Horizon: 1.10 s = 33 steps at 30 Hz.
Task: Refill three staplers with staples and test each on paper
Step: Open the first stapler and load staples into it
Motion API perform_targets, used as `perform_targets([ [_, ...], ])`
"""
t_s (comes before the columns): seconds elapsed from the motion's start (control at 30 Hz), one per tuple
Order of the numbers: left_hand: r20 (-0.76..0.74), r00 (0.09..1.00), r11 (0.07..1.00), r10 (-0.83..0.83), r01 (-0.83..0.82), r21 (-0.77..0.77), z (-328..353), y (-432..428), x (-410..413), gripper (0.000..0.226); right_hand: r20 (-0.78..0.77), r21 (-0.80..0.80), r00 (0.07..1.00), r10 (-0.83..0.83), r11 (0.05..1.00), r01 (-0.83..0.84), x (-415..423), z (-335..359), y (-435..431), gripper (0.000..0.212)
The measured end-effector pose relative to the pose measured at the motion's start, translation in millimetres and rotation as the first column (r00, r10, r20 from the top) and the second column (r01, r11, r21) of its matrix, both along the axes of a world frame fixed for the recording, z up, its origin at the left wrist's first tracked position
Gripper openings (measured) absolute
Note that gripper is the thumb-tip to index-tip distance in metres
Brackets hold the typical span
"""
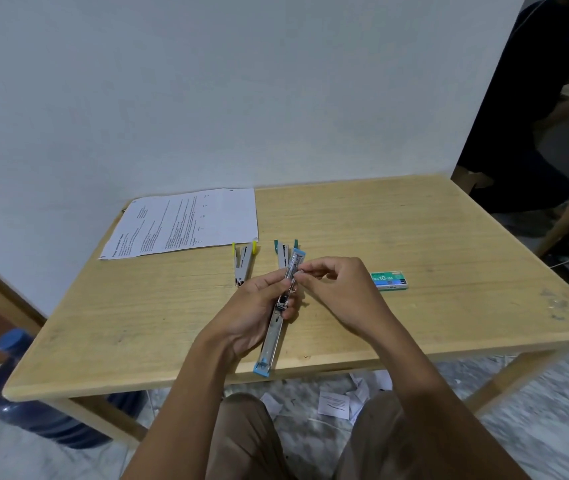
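Observation:
My left hand grips a blue stapler that is swung fully open, its two halves in one long line above the table's near edge. My right hand pinches a small strip of staples right at the stapler's upper channel. A yellow stapler lies open on the wooden table just beyond my left hand. A green stapler lies open beside it, partly hidden behind the blue one. The green staple box sits to the right of my right hand. Printed paper sheets lie at the far left.
A white wall runs along the table's far edge. A blue water jug stands on the floor at the left front corner. Paper scraps litter the floor under the table. A person in dark clothes sits at the far right.

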<state>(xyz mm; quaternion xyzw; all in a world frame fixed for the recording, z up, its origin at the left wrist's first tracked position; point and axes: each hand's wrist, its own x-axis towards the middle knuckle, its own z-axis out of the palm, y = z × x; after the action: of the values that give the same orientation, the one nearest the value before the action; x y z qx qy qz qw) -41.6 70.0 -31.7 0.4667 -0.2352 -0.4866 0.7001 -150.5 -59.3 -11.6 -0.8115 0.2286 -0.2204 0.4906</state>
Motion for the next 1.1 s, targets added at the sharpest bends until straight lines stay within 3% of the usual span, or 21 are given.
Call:
perform_targets([
  [0.37,-0.009,1.0,1.0,-0.014,0.014,-0.005,-1.3,-0.7,0.8,0.037,-0.022,-0.204,0.999,0.031,0.978,-0.035,3.6,-1.3,0.2,0.012],
  [0.77,-0.009,1.0,1.0,-0.005,0.005,-0.003,0.9,0.4,-0.9,0.033,-0.194,-0.386,0.98,0.04,0.915,-0.113,8.4,13.7,-1.8,0.017],
  [0.93,-0.037,0.999,1.0,-0.015,0.015,-0.004,0.8,0.3,0.7,0.031,-0.11,-0.433,0.992,-0.06,0.901,0.007,9.4,11.2,2.9,0.02],
  [1.1,-0.033,0.999,1.0,0.0,0.0,0.003,-0.4,0.1,1.3,0.035,-0.138,-0.436,0.987,-0.086,0.9,0.017,11.8,7.4,5.8,0.012],
])
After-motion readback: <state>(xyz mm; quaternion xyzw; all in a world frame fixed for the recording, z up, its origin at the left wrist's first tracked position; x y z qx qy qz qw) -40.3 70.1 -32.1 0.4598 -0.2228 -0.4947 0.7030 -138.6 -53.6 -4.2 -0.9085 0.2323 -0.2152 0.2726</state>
